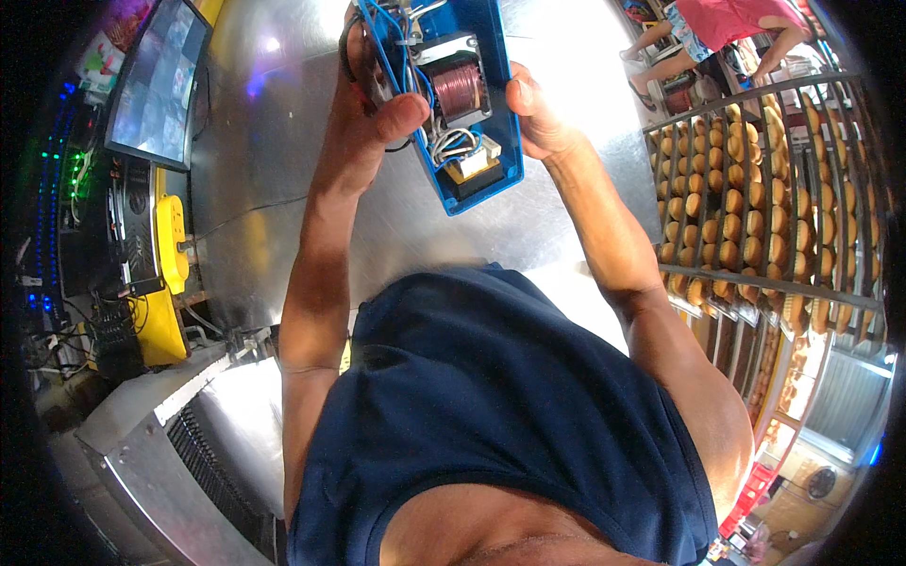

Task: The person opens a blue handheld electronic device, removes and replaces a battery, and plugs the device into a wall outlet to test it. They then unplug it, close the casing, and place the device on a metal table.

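Between my two hands, over a shiny metal tabletop, I hold an open blue metal box tilted so that its inside faces me. A transformer with a copper-coloured coil sits in it, with blue, white and grey wires bunched beside it. My left hand is closed on the box's left side, thumb over the edge near the wires. My right hand grips the opposite wall, its thumb against the outside. The far end of the box runs out of the top of the view.
A screen stands at the far left, beside a yellow power socket and cabling with lit lights. On the right, a tall rack holds many bread rolls. Behind it another person in a pink top bends over. A metal machine stands at lower left.
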`<state>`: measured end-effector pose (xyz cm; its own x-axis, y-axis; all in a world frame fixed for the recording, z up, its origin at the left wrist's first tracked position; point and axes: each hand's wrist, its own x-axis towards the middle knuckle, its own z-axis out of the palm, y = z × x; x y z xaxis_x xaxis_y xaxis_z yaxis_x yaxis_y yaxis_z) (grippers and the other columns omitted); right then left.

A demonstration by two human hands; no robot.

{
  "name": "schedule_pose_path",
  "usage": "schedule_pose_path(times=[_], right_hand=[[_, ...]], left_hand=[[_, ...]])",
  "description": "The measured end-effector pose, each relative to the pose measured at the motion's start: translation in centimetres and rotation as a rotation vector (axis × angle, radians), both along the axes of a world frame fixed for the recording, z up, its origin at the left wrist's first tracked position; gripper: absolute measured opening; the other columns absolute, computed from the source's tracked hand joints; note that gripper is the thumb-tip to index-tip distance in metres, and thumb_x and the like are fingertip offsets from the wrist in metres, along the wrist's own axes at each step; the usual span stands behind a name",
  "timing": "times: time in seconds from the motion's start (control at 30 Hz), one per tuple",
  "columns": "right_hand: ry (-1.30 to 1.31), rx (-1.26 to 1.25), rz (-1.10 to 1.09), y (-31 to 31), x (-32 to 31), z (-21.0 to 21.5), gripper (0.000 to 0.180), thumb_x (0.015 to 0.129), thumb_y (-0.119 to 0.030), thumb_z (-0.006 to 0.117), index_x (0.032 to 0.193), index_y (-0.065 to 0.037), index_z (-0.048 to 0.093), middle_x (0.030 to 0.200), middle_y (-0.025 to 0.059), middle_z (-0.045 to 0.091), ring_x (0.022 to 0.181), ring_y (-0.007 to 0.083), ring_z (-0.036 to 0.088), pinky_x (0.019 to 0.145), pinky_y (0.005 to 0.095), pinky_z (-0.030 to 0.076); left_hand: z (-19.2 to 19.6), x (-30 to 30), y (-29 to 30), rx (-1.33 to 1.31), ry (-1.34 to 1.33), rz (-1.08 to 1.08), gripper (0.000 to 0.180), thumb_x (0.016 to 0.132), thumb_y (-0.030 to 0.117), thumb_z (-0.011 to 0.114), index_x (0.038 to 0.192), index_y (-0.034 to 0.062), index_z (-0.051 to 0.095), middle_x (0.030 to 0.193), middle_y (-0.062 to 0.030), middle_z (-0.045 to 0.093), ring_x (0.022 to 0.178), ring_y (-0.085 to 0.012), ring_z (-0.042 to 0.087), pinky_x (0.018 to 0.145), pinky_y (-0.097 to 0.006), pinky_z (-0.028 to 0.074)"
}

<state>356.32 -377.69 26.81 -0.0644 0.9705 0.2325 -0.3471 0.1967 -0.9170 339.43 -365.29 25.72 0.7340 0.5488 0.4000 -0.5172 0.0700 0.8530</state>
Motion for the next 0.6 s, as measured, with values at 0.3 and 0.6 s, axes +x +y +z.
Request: schedule_pose_path(times=[0.3,0.6], right_hand=[[0.047,-0.329,-0.071,-2.2,-2.2,-2.9,0.087,0.091,-0.066,0.053,0.145,0.001,0.037,0.140,0.0149,0.050,0.128,0.0236,0.051,0.112,0.0398,0.037],[-0.981,0.220,-0.213,-6.6,-1.0,2.8,0.062,0.072,-0.040,0.084,0.119,-0.006,0.061,0.127,0.0143,0.053,0.119,0.0298,0.055,0.100,0.0418,0.046]], left_hand=[[-5.1,-0.7,-2.3,-0.542,-0.001,-0.138,0.071,0.089,0.041,0.068,0.145,0.0141,0.035,0.131,-0.0096,0.057,0.116,-0.0205,0.062,0.094,-0.036,0.055],[-6.7,-1.1,-3.8,-0.465,0.004,-0.021,0.066,0.092,0.051,0.059,0.134,0.0005,0.051,0.119,-0.0172,0.065,0.104,-0.0259,0.068,0.090,-0.041,0.057]])
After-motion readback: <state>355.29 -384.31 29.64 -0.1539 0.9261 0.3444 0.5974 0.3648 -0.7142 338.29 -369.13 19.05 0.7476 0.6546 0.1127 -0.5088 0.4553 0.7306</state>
